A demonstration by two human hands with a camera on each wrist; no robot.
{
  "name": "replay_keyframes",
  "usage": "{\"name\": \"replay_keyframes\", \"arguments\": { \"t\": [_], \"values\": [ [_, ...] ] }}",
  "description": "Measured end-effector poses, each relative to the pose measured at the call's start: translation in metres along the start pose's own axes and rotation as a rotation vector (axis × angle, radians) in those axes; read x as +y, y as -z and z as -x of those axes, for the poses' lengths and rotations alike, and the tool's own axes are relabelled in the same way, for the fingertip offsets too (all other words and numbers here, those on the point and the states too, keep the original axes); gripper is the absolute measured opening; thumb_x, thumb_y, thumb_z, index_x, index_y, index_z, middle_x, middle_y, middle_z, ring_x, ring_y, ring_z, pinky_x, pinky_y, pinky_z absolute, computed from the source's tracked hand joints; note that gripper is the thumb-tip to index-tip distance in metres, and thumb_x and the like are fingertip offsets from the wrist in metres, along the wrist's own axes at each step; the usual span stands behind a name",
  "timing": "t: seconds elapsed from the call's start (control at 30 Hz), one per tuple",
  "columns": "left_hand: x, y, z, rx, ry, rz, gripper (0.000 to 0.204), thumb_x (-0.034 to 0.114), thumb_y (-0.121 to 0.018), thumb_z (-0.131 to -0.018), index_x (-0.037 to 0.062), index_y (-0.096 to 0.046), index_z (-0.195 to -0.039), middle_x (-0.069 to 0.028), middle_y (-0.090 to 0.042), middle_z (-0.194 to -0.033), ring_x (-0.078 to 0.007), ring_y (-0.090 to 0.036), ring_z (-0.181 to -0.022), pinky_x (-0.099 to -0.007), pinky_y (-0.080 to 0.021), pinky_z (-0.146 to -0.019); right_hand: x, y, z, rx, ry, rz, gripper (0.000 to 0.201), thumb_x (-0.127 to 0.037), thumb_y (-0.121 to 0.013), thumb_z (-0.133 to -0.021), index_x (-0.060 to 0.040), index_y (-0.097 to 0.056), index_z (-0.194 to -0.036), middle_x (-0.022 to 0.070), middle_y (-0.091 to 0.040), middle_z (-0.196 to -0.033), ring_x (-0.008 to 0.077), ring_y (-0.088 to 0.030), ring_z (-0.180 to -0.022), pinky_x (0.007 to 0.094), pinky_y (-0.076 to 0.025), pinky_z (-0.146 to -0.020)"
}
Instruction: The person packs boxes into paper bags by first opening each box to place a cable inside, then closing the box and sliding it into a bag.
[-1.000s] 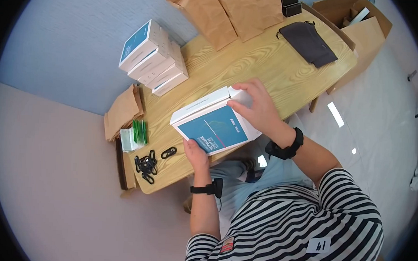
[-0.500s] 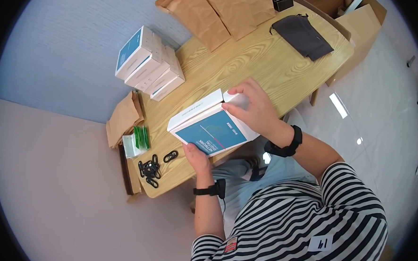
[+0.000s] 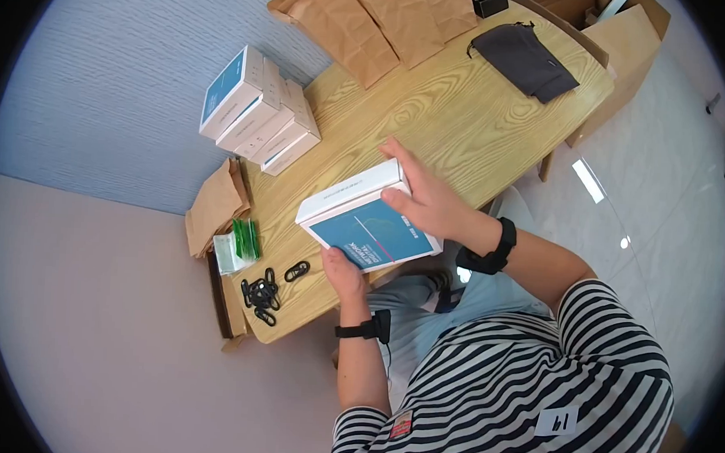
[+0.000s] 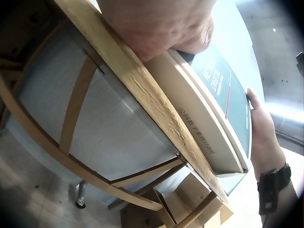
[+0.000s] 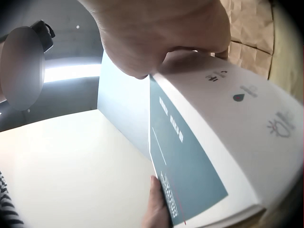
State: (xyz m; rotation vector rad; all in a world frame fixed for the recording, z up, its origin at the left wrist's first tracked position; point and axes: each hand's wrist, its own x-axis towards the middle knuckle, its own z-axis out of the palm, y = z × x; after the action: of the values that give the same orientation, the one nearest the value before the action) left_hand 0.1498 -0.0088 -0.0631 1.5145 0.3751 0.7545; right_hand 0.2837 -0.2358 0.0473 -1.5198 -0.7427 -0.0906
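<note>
Head view: a white box (image 3: 368, 225) with a blue front is held, tilted, in the middle of the frame by two hands. Its lower left edge is gripped by the left hand (image 3: 343, 273), with the thumb on the blue front. Its right end is gripped by the fingers of the right hand (image 3: 431, 204). "NETWORK DIGITAL" is printed in white on the blue; the smaller words beneath cannot be read. In the left wrist view, dark Chinese letters are seen along one white side. In the right wrist view, a drop and blurry words are printed on another white side. More white boxes (image 3: 263, 115) are stacked at the upper left, on the tabletop (image 3: 368, 128).
</note>
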Motion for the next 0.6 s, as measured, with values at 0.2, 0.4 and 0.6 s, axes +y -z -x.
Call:
{"name": "replay_keyframes", "arguments": {
  "t": [0.2,0.4,0.6],
  "values": [
    [0.003,0.0,-0.001,-0.045,0.028,-0.001,0.063,0.049,-0.043,-0.11,-0.0039,-0.044,-0.144,-0.0166,-0.058,-0.136,-0.0264,-0.059,-0.122,-0.0393,-0.049,-0.104,0.024,-0.007,0.005,-0.221,0.032,-0.238,0.085,-0.028,-0.056,-0.106,-0.0014,0.0,-0.165,0.0213,-0.026,-0.167,0.0318,-0.034,-0.151,0.0397,-0.027,-0.122],
    [0.037,-0.021,-0.008,0.206,0.277,0.315,0.059,0.046,-0.035,-0.112,-0.0016,-0.042,-0.147,-0.0157,-0.057,-0.139,-0.0281,-0.058,-0.125,-0.0416,-0.049,-0.107,0.042,0.006,0.034,-0.167,-0.407,-0.417,0.079,-0.028,-0.064,-0.102,0.0068,-0.022,-0.159,0.0233,-0.045,-0.153,0.0306,-0.048,-0.141,0.0369,-0.038,-0.116],
    [0.035,-0.02,-0.01,0.203,0.298,0.38,0.06,0.046,-0.03,-0.113,0.0007,-0.038,-0.151,-0.0146,-0.052,-0.146,-0.0298,-0.056,-0.128,-0.0423,-0.047,-0.109,0.028,0.016,0.063,-0.345,-0.516,-0.294,0.077,-0.019,-0.078,-0.092,0.0031,-0.037,-0.152,0.0125,-0.06,-0.127,0.0173,-0.065,-0.101,0.0288,-0.054,-0.086]
  ]
}}
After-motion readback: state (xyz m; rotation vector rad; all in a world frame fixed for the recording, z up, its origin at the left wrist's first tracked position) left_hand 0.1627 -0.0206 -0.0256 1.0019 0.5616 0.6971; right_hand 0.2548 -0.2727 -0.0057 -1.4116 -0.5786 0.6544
